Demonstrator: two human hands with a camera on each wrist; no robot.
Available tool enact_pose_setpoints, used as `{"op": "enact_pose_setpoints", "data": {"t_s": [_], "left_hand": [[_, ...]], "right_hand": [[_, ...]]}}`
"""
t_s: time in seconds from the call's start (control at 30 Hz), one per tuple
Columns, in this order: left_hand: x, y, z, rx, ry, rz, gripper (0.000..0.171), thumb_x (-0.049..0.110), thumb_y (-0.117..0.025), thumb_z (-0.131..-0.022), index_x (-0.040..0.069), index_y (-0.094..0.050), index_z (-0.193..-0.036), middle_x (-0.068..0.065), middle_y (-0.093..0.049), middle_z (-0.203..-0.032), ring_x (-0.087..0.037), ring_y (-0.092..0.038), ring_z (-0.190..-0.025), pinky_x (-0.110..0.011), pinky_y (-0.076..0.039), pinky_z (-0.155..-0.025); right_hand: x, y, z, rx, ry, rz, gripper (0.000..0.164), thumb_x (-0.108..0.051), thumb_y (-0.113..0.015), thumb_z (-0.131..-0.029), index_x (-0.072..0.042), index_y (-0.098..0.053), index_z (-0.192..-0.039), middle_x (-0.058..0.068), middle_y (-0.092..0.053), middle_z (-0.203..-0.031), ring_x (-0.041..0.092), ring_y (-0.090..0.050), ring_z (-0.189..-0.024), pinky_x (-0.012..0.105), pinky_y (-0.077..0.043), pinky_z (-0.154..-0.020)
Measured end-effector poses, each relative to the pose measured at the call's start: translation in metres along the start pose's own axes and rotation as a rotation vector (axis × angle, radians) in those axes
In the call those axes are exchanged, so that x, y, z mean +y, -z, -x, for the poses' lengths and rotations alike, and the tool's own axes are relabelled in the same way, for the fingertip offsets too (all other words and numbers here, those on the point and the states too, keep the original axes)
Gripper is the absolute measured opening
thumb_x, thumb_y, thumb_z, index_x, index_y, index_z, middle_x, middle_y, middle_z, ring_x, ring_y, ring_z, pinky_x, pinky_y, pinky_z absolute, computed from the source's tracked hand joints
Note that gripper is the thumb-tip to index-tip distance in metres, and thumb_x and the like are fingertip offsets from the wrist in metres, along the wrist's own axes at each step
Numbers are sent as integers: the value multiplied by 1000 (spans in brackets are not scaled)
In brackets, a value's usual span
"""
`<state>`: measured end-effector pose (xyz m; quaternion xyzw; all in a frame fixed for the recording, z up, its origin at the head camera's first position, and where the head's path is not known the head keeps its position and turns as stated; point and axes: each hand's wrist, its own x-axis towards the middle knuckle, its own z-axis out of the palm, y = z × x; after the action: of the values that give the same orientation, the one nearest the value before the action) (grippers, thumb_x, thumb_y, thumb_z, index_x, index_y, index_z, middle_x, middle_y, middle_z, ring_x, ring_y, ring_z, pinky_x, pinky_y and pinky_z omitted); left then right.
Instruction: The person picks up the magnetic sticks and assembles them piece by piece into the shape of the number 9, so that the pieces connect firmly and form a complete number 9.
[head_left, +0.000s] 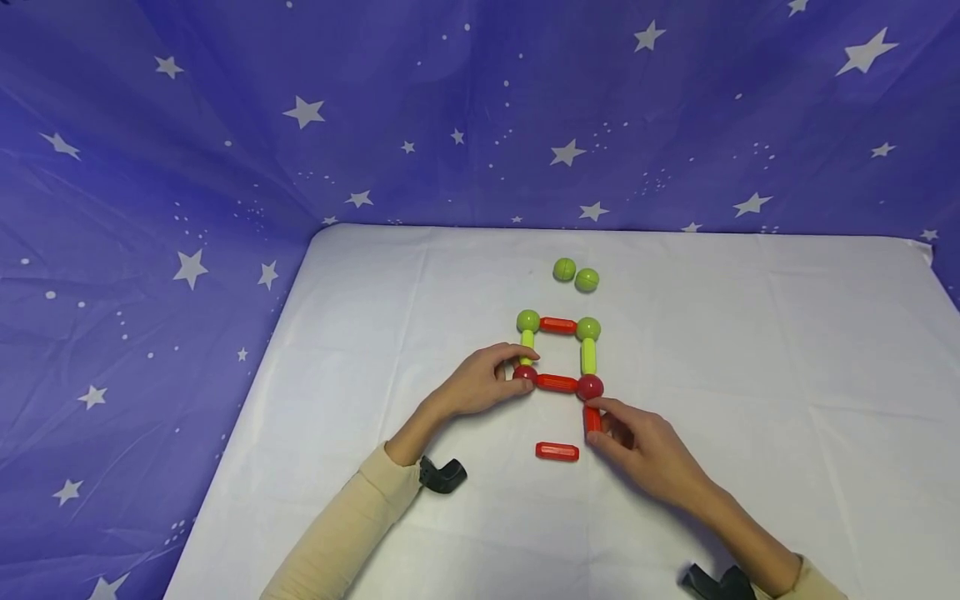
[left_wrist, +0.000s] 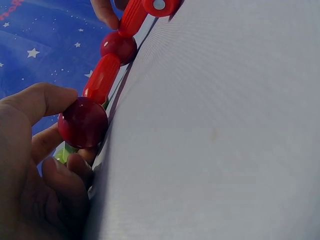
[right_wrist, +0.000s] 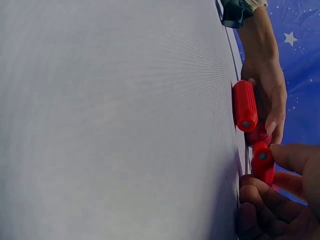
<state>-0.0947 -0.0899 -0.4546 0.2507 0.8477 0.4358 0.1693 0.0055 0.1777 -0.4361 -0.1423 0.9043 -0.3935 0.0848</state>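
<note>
The fingers [head_left: 522, 353] of the left hand [head_left: 474, 383] grip the left red ball [head_left: 524, 374]; the right hand [head_left: 651, 452] pinches a red rod [head_left: 592, 423], its far end at the right red ball [head_left: 590, 387]. A middle rod [head_left: 557, 383], red, joins those balls. Two lime rods [head_left: 588, 357] run from them to two corner balls [head_left: 588, 329], green, linked by a far rod [head_left: 558, 326], red, making a square on the white desk [head_left: 750, 350]. A loose rod [head_left: 557, 452], also red, lies nearer the person; two loose balls [head_left: 587, 279], green, sit side by side beyond the square.
</note>
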Motion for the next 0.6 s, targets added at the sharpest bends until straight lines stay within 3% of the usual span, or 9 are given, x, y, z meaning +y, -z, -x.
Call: {"op": "enact_pose_setpoints", "data": {"t_s": [0.6], "left_hand": [[1,0,0,1,3,-11,37,26,-71,-90,18,-65,-126,5,-58,-99,-13,-49,-73,-27,-41,-65]], "right_hand": [[1,-5,0,8,18,8,42,-19,-77,-88,-9,-64,-126,-9,-50,-74,8,-48,-68,24,-42,-57]]}}
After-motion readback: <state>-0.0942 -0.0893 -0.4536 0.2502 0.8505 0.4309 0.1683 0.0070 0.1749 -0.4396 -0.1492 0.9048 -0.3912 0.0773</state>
